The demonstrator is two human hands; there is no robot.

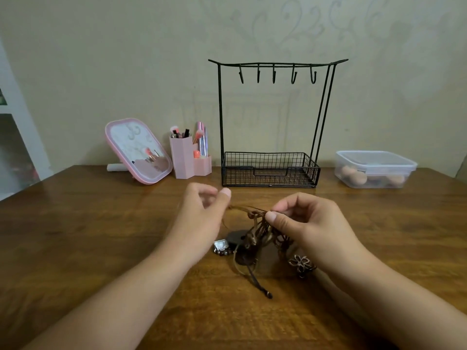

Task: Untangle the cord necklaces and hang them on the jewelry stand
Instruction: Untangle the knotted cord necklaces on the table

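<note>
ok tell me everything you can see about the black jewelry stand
The jewelry stand is thin black metal wire: two uprights carry a top bar with upturned ends and five small hooks, all bare. Its base is a shallow wire-mesh basket that looks empty. It stands upright at the back of the wooden table near the wall, between a pink brush holder and a clear lidded container. Neither hand touches it.
</note>
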